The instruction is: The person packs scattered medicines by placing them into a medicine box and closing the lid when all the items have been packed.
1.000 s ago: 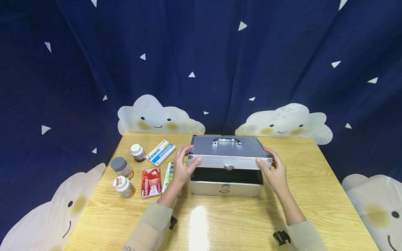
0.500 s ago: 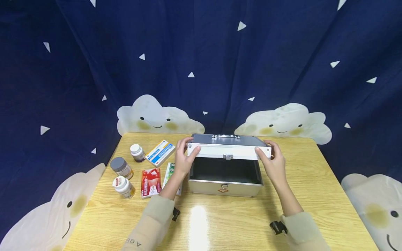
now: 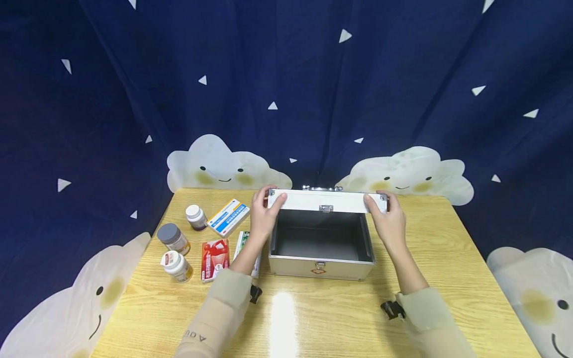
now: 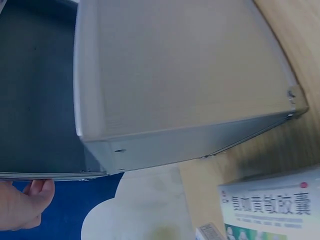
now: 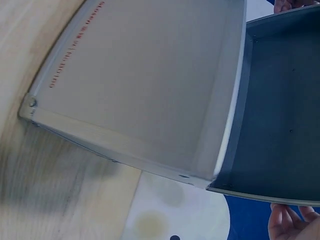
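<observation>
Your beige sleeves (image 3: 219, 306) reach over the pale wood-grain surface (image 3: 335, 318) toward a silver rectangular metal case (image 3: 293, 267), its latch side facing you, an orientation that probably suits lifting from the front. Directly left of the case, a white-and-green cardboard box (image 3: 241, 241) lies partly hidden by your left arm. Farther left of the case, a red cardboard box (image 3: 215, 260) lies flat, with a white plastic bottle with an orange-banded label (image 3: 176, 266) and a grey-capped plastic bottle (image 3: 173, 238) upright beyond it, arranged, it seems, to leave the case's front free.

At the case's top, the silver metal lid (image 3: 324, 201) stands raised, exposing the dark grey interior (image 3: 322, 243). Your left grip (image 3: 262, 216) holds the lid's left corner and your right grip (image 3: 391, 221) its right corner, thumbs on the front face; the matched hold likely shares the weight evenly and guards against twisting.

To the case's far left, a white-and-blue cardboard box (image 3: 229, 218) lies angled beside a small white-capped bottle (image 3: 196, 218). Behind the case, a navy fabric curtain (image 3: 403, 74) printed with smiling white clouds (image 3: 412, 171) closes off the scene.
</observation>
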{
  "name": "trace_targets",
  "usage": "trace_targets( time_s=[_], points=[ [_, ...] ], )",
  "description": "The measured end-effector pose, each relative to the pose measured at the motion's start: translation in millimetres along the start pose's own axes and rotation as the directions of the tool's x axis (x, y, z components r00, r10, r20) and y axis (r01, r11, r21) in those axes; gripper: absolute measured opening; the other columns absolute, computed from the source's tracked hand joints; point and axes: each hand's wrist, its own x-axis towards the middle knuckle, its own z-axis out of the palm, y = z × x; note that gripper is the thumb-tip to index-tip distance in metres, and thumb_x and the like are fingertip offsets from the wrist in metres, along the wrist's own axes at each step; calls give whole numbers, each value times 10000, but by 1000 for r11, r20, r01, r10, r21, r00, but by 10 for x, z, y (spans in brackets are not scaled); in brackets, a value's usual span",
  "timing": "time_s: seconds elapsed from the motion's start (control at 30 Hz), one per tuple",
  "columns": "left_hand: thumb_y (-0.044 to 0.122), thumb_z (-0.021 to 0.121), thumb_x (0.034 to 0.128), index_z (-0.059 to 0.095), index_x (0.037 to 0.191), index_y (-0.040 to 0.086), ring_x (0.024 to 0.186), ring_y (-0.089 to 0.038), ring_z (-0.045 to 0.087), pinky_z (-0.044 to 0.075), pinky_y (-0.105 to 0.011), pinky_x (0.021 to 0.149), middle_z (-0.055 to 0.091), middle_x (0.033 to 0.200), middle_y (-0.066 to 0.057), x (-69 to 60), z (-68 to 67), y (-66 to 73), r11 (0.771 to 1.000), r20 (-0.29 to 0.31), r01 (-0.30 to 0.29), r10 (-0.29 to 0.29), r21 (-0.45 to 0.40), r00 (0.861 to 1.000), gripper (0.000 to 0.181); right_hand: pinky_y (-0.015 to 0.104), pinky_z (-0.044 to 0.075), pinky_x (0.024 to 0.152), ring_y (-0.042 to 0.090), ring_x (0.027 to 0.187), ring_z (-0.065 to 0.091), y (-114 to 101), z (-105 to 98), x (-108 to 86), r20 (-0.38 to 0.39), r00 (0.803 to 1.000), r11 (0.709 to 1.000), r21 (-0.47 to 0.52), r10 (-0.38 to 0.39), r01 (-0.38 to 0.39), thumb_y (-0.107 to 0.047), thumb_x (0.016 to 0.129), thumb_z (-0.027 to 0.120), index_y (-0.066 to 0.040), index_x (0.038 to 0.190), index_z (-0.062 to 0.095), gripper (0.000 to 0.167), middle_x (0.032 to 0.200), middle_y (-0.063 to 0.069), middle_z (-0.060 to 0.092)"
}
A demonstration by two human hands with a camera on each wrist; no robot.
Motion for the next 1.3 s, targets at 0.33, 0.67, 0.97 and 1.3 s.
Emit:
trace_targets(
  time_s=[0.33,0.67,0.97,1.3],
  points=[
    [287,673,780,604,1072,1,809,-215,532,445,-251,673,564,972,-149,164,6,110,996,15,87,-87,-3,996,414,402,392,816,348,987,527,-75,10,104,10,999,999,-3,35,-35,-454,863,540,13,1243,484,605,1135,234,565],
    [347,634,816,624,1034,41,755,-155,487,421,-241,628,531,899,-87,304,56,179,986,10,167,-167,10,986,376,310,415,708,304,878,571,-85,-1,259,23,999,1000,8,30,-30,-476,867,523,4,1221,528,596,1069,235,608],
    [331,556,873,591,1132,19,837,-204,473,422,-298,744,493,957,-122,371,89,172,985,6,169,-169,27,986,408,243,377,492,107,575,477,-111,5,407,41,999,999,-31,11,-10,-534,851,517,-6,1000,599,555,760,99,576],
    [364,455,911,582,1188,28,915,-283,483,399,-394,804,530,990,-173,411,110,120,984,-29,169,-168,57,985,454,307,364,580,225,655,446,-142,49,505,13,999,997,-63,41,-40,-556,849,486,-5,1067,598,604,744,100,514]
  ],
)
